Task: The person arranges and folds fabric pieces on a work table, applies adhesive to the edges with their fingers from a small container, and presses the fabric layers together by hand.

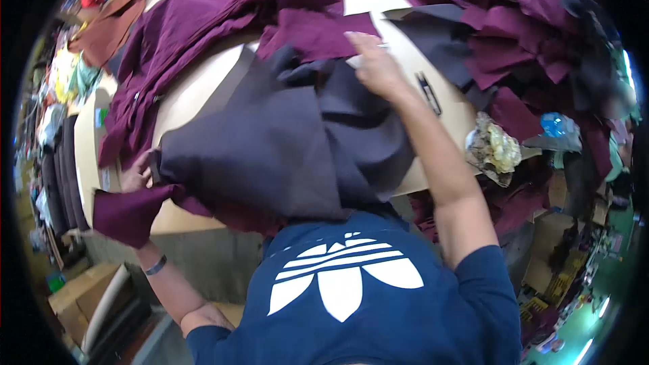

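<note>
A large dark grey-brown fabric piece (257,142) lies across the near part of the table, draped in folds against my body. At its left edge, my left hand (139,173) is closed on the fabric, partly covered by a maroon flap (132,215) that hangs over the wrist. My right hand (376,66) reaches to the far right edge of the dark piece. Its fingers are stretched out and apart, over a maroon fabric corner (318,30). Slight blur hides the exact contact there. Something small and shiny shows at its fingers.
A long maroon fabric length (196,20) curves over the pale table (193,98). Maroon and dark cut pieces (514,27) are heaped at the right. A small black tool (428,93), a crumpled yellowish bundle (497,149) and a blue plastic item (556,125) lie nearby. A cardboard box (88,294) stands lower left.
</note>
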Demonstrator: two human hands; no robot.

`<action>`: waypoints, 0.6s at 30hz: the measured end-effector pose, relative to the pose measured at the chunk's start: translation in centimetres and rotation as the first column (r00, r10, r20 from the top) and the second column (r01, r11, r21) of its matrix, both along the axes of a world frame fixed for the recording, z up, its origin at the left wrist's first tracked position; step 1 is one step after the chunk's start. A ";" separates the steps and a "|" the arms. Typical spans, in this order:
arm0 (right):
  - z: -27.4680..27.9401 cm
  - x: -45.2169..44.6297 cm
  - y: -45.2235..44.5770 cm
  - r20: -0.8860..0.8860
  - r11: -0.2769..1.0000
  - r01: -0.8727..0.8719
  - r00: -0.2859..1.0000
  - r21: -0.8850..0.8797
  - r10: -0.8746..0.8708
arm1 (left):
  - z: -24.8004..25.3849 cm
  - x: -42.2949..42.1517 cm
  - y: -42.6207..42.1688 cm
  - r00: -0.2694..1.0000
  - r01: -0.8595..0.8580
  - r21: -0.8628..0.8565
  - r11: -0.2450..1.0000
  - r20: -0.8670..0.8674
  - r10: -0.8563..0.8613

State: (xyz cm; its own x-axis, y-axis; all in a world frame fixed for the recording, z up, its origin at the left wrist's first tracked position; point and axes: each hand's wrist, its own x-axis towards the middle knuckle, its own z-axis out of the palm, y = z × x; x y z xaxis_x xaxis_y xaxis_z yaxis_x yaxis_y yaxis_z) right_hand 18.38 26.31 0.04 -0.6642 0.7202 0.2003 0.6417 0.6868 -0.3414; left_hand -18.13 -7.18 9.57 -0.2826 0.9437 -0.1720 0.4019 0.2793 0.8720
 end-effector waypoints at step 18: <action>2.5 1.7 -0.2 0.103 0.964 -0.015 0.995 0.266 -0.013 | -1.5 2.1 4.2 0.663 -0.006 0.491 0.871 -0.650 0.371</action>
